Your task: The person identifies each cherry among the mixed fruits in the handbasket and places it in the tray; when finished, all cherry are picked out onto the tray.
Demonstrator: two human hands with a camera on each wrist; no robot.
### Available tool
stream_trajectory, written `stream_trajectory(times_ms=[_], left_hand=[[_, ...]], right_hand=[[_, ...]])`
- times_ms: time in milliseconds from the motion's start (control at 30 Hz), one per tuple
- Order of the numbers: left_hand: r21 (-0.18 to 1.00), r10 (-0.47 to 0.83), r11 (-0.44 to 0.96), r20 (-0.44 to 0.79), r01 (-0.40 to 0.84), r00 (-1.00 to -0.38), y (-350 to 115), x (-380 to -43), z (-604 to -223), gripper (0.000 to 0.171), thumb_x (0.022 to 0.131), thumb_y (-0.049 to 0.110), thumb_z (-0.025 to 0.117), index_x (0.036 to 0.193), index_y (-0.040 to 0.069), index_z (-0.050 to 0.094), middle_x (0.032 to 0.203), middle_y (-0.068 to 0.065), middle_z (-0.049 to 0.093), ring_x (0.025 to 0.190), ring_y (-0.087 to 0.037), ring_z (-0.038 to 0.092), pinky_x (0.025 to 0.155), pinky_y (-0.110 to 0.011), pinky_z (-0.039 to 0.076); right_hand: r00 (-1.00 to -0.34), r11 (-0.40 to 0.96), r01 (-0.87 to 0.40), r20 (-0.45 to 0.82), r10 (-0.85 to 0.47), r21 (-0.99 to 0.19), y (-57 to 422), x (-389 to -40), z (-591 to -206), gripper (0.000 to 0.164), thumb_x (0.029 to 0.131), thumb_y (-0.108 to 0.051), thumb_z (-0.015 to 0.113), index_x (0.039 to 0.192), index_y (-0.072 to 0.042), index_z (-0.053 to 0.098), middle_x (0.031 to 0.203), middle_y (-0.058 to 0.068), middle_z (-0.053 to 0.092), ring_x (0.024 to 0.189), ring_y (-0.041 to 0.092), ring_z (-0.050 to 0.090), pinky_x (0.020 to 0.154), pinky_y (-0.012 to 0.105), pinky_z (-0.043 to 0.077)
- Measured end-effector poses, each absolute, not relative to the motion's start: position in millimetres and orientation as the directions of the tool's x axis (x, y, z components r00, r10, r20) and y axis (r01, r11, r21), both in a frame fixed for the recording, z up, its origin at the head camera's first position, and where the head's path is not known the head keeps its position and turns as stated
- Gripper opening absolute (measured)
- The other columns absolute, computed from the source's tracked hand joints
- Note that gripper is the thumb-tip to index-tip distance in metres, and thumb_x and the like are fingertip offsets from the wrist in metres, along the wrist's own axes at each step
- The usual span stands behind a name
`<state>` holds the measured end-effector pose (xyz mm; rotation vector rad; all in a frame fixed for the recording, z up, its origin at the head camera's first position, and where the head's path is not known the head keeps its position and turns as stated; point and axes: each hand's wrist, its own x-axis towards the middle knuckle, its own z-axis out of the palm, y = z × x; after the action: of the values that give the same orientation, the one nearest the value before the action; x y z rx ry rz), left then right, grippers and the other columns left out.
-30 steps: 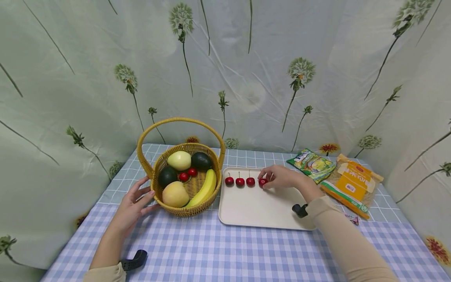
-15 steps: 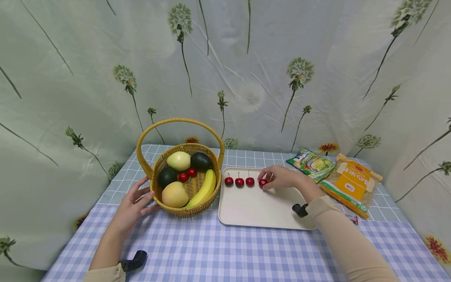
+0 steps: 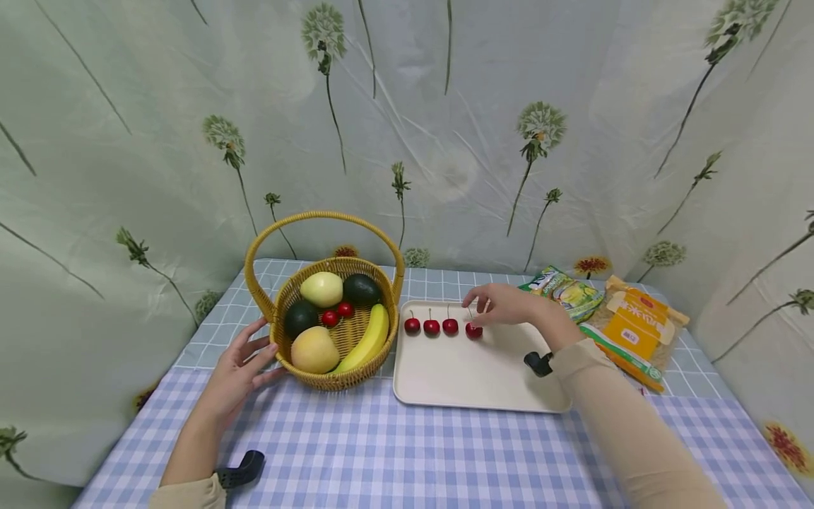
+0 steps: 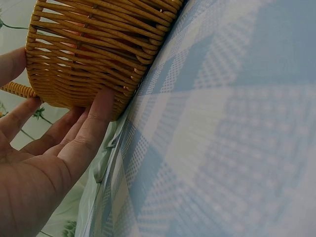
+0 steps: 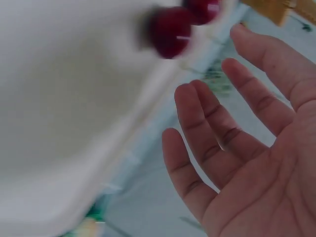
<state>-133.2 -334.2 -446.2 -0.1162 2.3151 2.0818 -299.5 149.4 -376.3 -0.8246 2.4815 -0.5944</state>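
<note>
Cherries [image 3: 450, 326]: 4 red ones in a row, stems up, on the far part of the tray [image 3: 470, 382].
R hand [image 3: 505, 305]: fingers loose & wide, nothing in them, just by the R end cherry.
L hand [image 3: 235, 371]: fingers spread, touching the side of the basket [image 3: 340, 382].
In basket: banana [image 3: 367, 342], peachy fruit [image 3: 314, 350], pale yellow fruit [image 3: 321, 289], 2 dark green fruits [image 3: 362, 290], 2 small red fruits [image 3: 345, 309].
R of tray: green bag [image 3: 575, 295] nr orange bag [image 3: 639, 322].
Cloth [image 3: 356, 452]: blue & white checks, under tray & basket.
</note>
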Motion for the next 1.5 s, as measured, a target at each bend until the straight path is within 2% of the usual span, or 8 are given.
stream_trajectory(times_ms=[300, 567, 667, 800, 967, 1133, 1267, 1500], left_hand=[[0.994, -0.037, 0.084, -0.065, -0.068, -0.997, -337, -131, -445, 0.072, 0.112, 0.023, 0.06, 0.172, 0.016, 0.02, 0.157, -0.024, 0.032, 0.112, 0.005, 0.064, 0.09, -0.032, 0.066], [0.997, -0.025, 0.061, -0.04, -0.042, -0.999, -335, -132, -444, 0.07, 0.112, 0.021, 0.06, 0.171, 0.017, 0.023, 0.146, -0.015, 0.039, 0.111, -0.001, 0.066, 0.089, -0.037, 0.067], [0.998, -0.023, 0.048, -0.04, -0.041, -0.999, -335, -132, -444, 0.069, 0.112, 0.021, 0.06, 0.171, 0.017, 0.024, 0.144, -0.013, 0.04, 0.111, -0.002, 0.066, 0.089, -0.037, 0.067], [0.998, -0.019, 0.052, -0.043, -0.044, -0.999, -333, -132, -444, 0.07, 0.112, 0.021, 0.06, 0.171, 0.017, 0.023, 0.146, -0.014, 0.039, 0.112, -0.002, 0.066, 0.089, -0.038, 0.067], [0.997, -0.02, 0.064, -0.044, -0.045, -0.999, -332, -134, -443, 0.071, 0.112, 0.023, 0.06, 0.172, 0.017, 0.022, 0.149, -0.018, 0.037, 0.112, -0.002, 0.065, 0.091, -0.039, 0.067], [0.996, -0.021, 0.07, -0.056, -0.058, -0.998, -333, -134, -442, 0.072, 0.112, 0.023, 0.059, 0.172, 0.017, 0.02, 0.155, -0.022, 0.033, 0.112, -0.001, 0.065, 0.091, -0.039, 0.067], [0.995, -0.025, 0.071, -0.067, -0.069, -0.997, -333, -134, -443, 0.072, 0.113, 0.022, 0.058, 0.172, 0.017, 0.019, 0.157, -0.023, 0.032, 0.112, -0.001, 0.065, 0.09, -0.039, 0.067], [0.995, -0.018, 0.075, -0.068, -0.07, -0.998, -335, -134, -444, 0.073, 0.112, 0.026, 0.06, 0.172, 0.02, 0.02, 0.152, -0.018, 0.035, 0.113, -0.003, 0.065, 0.091, -0.039, 0.067]], right_hand=[[-0.626, 0.646, -0.545, -0.253, -0.737, -0.535, 95, -298, -317, 0.036, 0.105, -0.028, 0.071, 0.137, -0.012, 0.068, 0.116, 0.009, 0.074, 0.114, 0.028, 0.072, 0.1, 0.044, 0.06], [-0.519, 0.574, -0.609, -0.273, -0.81, -0.548, 36, -284, -300, 0.034, 0.105, -0.032, 0.071, 0.135, -0.018, 0.071, 0.119, 0.003, 0.075, 0.114, 0.019, 0.071, 0.104, 0.038, 0.059], [-0.484, 0.546, -0.64, -0.267, -0.833, -0.541, 13, -280, -302, 0.034, 0.106, -0.031, 0.07, 0.137, -0.017, 0.07, 0.119, 0.004, 0.075, 0.109, 0.015, 0.069, 0.099, 0.033, 0.059], [-0.451, 0.532, -0.677, -0.285, -0.846, -0.509, -15, -276, -306, 0.036, 0.107, -0.03, 0.069, 0.14, -0.016, 0.067, 0.113, 0.006, 0.074, 0.095, 0.012, 0.065, 0.085, 0.026, 0.055], [-0.455, 0.548, -0.691, -0.306, -0.836, -0.471, -42, -276, -309, 0.041, 0.106, -0.029, 0.07, 0.144, -0.014, 0.064, 0.115, 0.006, 0.073, 0.097, 0.013, 0.065, 0.081, 0.025, 0.053], [-0.468, 0.562, -0.675, -0.31, -0.827, -0.478, -66, -286, -319, 0.045, 0.106, -0.025, 0.071, 0.148, -0.01, 0.062, 0.134, 0.011, 0.071, 0.117, 0.02, 0.067, 0.098, 0.032, 0.058], [-0.49, 0.595, -0.654, -0.338, -0.804, -0.468, -84, -293, -326, 0.045, 0.105, -0.024, 0.072, 0.148, -0.013, 0.064, 0.146, 0.011, 0.067, 0.132, 0.021, 0.062, 0.108, 0.033, 0.055], [-0.509, 0.643, -0.591, -0.394, -0.765, -0.487, -112, -293, -329, 0.042, 0.105, -0.018, 0.072, 0.146, -0.018, 0.066, 0.155, 0.01, 0.06, 0.129, 0.021, 0.063, 0.098, 0.029, 0.057]])
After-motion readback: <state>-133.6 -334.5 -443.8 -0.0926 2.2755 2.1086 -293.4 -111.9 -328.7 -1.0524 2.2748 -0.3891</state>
